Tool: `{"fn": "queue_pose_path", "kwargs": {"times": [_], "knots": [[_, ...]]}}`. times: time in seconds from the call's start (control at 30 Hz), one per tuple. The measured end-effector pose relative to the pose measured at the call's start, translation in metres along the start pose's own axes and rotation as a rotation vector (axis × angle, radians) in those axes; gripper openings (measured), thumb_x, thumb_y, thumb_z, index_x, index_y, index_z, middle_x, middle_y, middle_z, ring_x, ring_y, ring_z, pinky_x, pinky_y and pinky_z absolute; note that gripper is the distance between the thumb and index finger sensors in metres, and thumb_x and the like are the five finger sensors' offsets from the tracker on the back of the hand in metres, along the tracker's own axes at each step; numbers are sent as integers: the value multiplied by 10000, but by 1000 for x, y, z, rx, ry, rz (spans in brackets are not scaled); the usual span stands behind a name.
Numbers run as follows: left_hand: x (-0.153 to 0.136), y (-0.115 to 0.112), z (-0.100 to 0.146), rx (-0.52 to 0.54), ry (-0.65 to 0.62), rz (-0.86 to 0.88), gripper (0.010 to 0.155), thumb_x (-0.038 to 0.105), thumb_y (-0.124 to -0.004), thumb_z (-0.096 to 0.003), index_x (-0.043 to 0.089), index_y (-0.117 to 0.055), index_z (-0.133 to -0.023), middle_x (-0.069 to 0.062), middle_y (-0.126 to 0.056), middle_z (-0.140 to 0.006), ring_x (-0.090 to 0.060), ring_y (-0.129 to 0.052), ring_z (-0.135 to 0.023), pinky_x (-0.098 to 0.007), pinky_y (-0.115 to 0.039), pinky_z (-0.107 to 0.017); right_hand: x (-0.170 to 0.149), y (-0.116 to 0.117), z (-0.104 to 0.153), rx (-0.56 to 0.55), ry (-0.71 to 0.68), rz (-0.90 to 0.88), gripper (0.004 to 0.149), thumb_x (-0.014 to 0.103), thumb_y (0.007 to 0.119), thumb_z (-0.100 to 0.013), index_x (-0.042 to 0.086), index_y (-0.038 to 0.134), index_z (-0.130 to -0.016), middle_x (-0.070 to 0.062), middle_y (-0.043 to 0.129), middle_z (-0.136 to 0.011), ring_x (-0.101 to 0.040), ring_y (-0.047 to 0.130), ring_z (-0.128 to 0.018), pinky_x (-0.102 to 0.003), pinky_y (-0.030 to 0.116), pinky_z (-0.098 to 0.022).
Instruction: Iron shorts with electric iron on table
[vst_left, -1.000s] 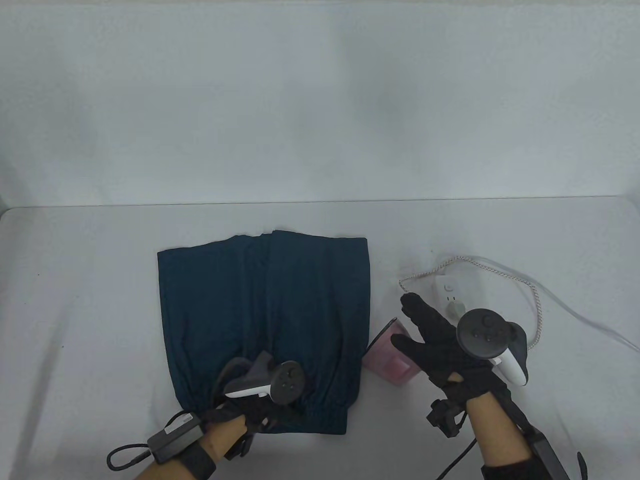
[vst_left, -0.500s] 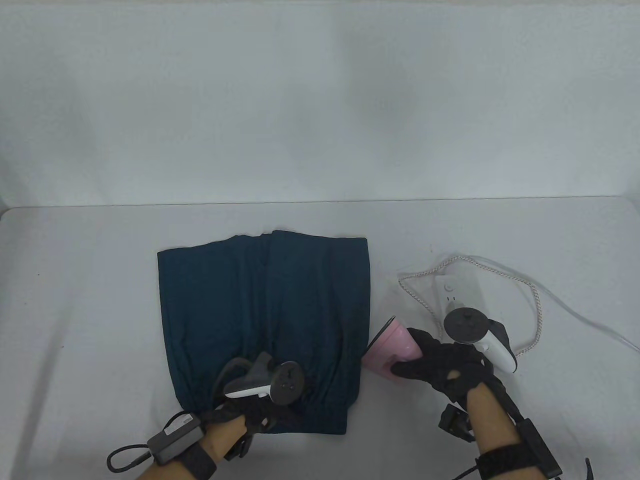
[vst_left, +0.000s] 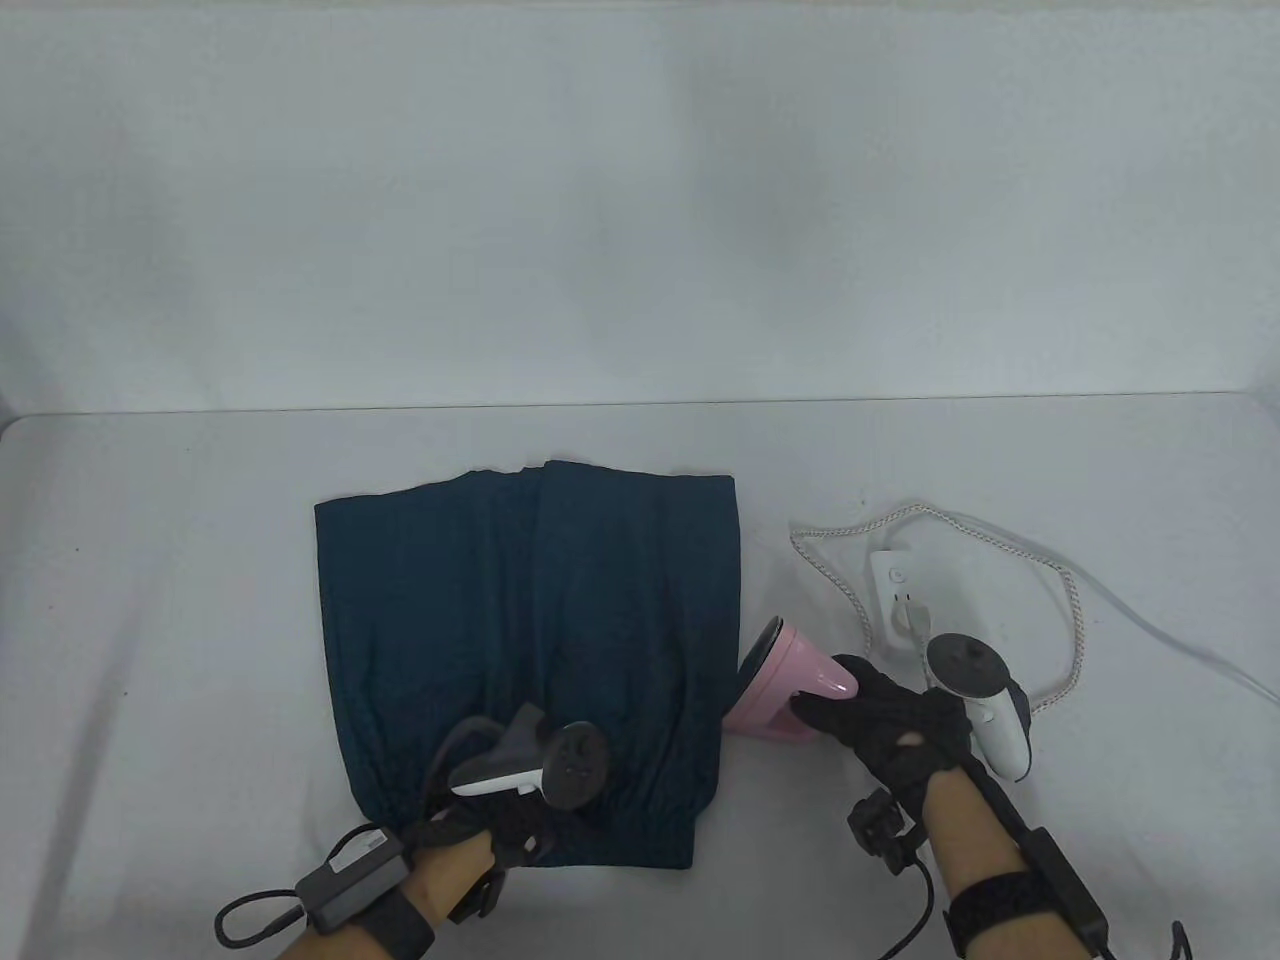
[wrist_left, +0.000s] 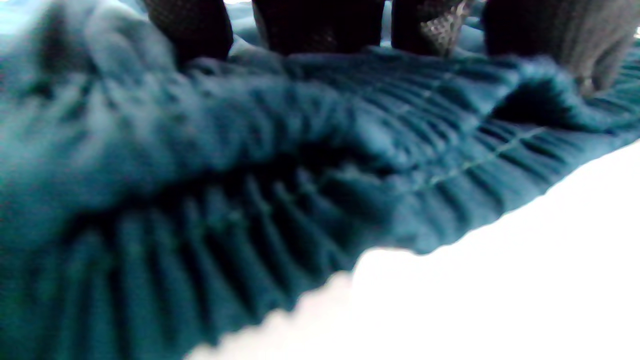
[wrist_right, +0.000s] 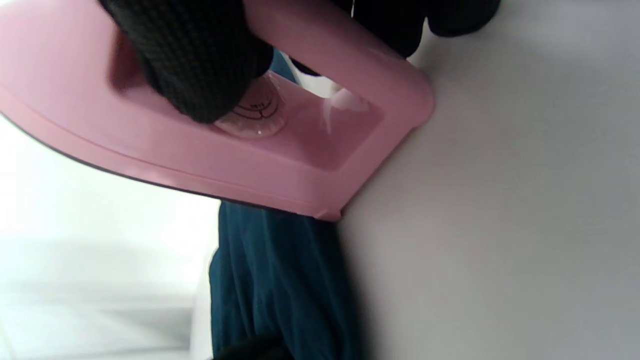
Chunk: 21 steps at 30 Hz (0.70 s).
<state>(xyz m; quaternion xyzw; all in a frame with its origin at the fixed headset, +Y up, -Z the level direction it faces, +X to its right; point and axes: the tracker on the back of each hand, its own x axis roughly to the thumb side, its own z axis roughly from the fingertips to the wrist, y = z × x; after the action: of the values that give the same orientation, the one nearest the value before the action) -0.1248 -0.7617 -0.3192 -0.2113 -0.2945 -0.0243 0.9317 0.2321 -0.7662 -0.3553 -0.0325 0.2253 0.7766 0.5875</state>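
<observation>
Dark teal shorts (vst_left: 530, 640) lie flat on the table, waistband toward me. My left hand (vst_left: 505, 825) presses its fingers (wrist_left: 310, 25) on the gathered waistband (wrist_left: 280, 165). A pink electric iron (vst_left: 790, 690) stands on its heel just right of the shorts. My right hand (vst_left: 880, 715) grips its handle (wrist_right: 320, 55); the fingers (wrist_right: 195, 65) wrap around it. The iron's heel corner touches the table next to the shorts (wrist_right: 280, 280).
A white power strip (vst_left: 900, 600) with a plug in it lies right of the iron. A braided cord (vst_left: 1075, 600) loops around it, and a thin white cable runs off the right edge. The table's back edge (vst_left: 640, 408) meets a white wall.
My right hand came down from an open reach above the iron and closed around its handle. The iron has tipped slightly. The left hand stays on the waistband.
</observation>
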Motion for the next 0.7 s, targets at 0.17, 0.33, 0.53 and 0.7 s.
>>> {"fn": "queue_pose_path", "kwargs": {"times": [0.17, 0.33, 0.53, 0.7], "knots": [[0, 0, 0, -9, 5, 3, 728, 617, -780, -413, 415, -514, -1060, 60, -465, -1124, -226, -586, -962, -568, -572, -734, 8, -10, 0, -36, -23, -190, 377, 458, 891, -482, 418, 752, -830, 71, 786, -952, -389, 763, -980, -755, 636, -636], [0, -1, 0, -10, 3, 13, 727, 617, -778, -414, 417, -509, -1060, 61, -458, -1123, -224, -576, -963, -567, -564, -737, 33, -16, 3, -73, -82, -208, 393, 453, 897, -487, 432, 744, -848, 100, 774, -922, -367, 720, -1001, -837, 631, -585], [0, -1, 0, -11, 2, 20, 729, 615, -778, -415, 414, -505, -1061, 59, -451, -1124, -227, -568, -964, -569, -558, -738, 91, -23, -3, -220, -151, -106, 428, 438, 935, -457, 456, 738, -836, 124, 775, -870, -246, 813, -863, -733, 695, -586], [0, -2, 0, -13, 4, 22, 729, 613, -778, -415, 414, -505, -1061, 60, -448, -1124, -227, -564, -965, -569, -555, -739, 143, -15, -20, -335, -175, 129, 459, 418, 961, -436, 440, 739, -837, 133, 807, -804, -194, 888, -722, -646, 746, -523]]}}
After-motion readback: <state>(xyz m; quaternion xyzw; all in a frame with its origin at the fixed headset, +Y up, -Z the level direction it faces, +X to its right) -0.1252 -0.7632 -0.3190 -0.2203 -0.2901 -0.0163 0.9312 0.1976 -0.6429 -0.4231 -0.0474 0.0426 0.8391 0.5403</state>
